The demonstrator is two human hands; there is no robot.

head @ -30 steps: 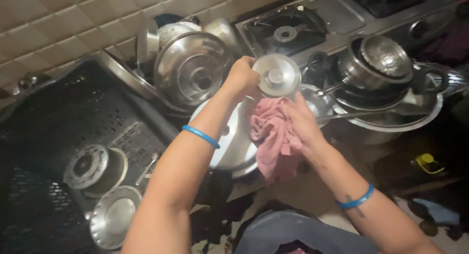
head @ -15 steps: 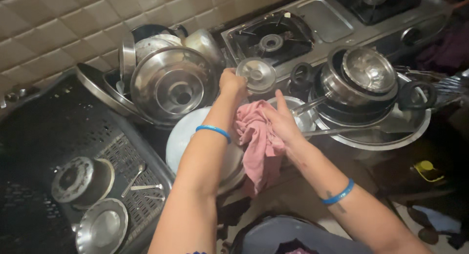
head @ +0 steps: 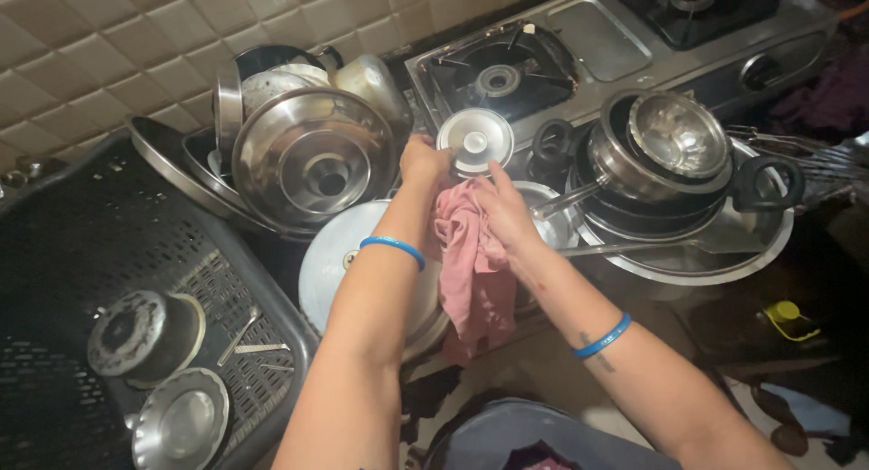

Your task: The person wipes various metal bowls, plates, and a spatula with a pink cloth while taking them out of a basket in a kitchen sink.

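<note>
The small round steel lid is polished metal, glossy with bright glints. The pink cloth is soft, matt, crumpled fabric. The large round steel pot lid shines like a dull mirror, smooth and faintly ringed. The stacked steel bowls look glossy too. The black plastic crate is matt, with a perforated mesh floor. The wall of beige tiles looks smooth and faintly glossy. The 2 blue bangles look like shiny plastic.
</note>
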